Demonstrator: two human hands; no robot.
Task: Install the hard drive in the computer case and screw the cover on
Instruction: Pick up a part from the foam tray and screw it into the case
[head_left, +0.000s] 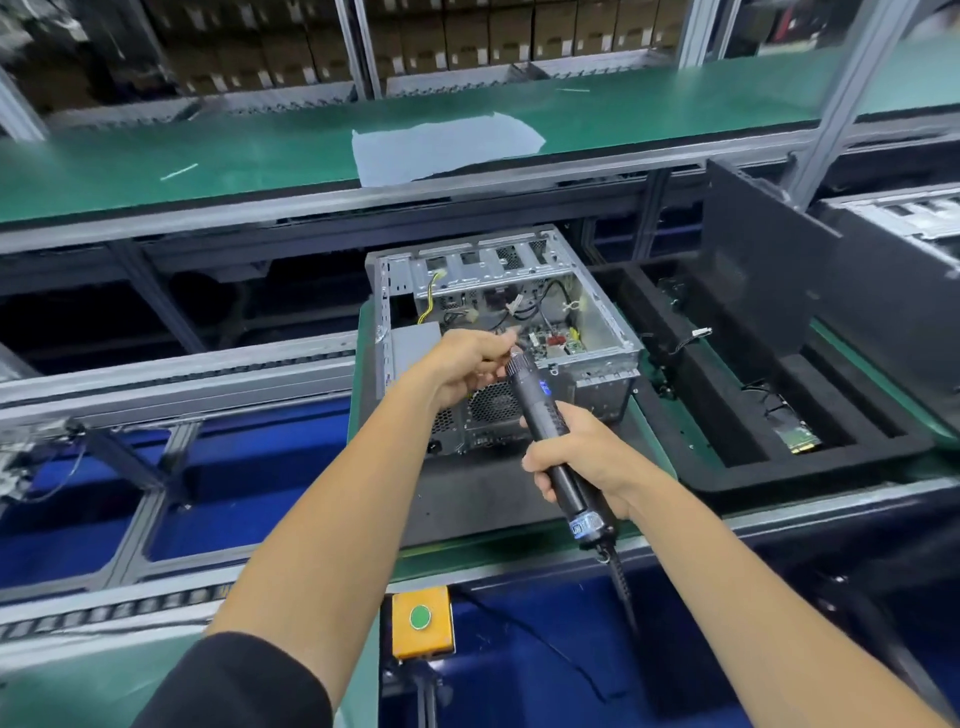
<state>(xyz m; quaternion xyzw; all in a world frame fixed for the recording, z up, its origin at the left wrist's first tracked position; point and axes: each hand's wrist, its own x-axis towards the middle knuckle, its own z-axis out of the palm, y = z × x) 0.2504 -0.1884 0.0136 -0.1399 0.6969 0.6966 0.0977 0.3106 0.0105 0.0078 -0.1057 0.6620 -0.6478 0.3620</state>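
Open grey metal computer case (511, 332) on green-edged pallet (655, 441), frame centre. Right hand (582, 457) grips black cylindrical electric screwdriver (545, 436), tip toward 11 o'clock. Left hand (470, 366) pinches at the tip; pinched item too small to identify

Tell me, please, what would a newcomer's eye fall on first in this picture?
Two bare hands meet mid-frame: the right hand grips a black cylindrical electric screwdriver, and the left hand pinches at its tip. Behind them sits an open grey metal computer case, cables showing inside. At the bottom, a yellow box with a green button stands out.
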